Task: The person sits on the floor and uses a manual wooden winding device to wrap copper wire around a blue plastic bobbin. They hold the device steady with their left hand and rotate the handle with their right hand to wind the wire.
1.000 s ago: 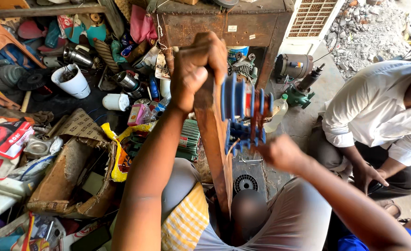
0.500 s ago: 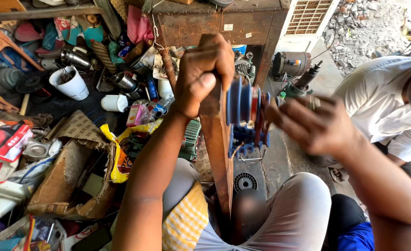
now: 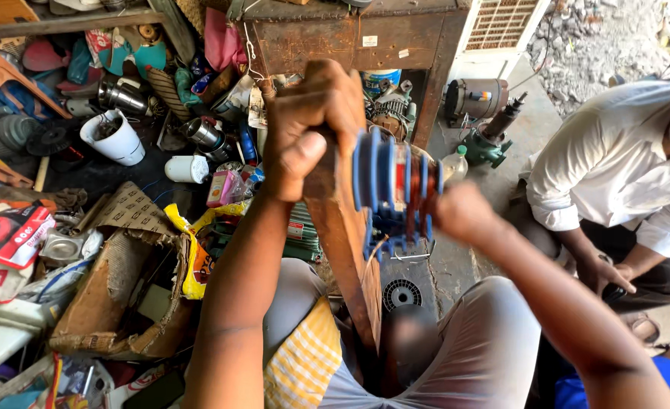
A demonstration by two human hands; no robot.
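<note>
My left hand [image 3: 312,125] grips the top of an upright wooden plank [image 3: 350,250] that stands between my knees. A blue plastic winding former [image 3: 392,193] with copper-coloured wire in its grooves is fixed to the plank's right side. Against the former's right end is my right hand [image 3: 462,214], fingers closed; it is blurred, so whether it holds a handle there is unclear.
A person in a white shirt [image 3: 623,167] crouches at the right. Brown wooden table [image 3: 350,38] ahead, motors [image 3: 475,98] beneath and beside it. Left floor is cluttered: white cup [image 3: 115,140], torn cardboard box [image 3: 115,280], yellow bag [image 3: 191,257], metal parts. A round fan cover [image 3: 402,294] lies below.
My right hand swung up and outward half a second ago, then came back against the former's right end. My left hand stayed clamped on the plank top.
</note>
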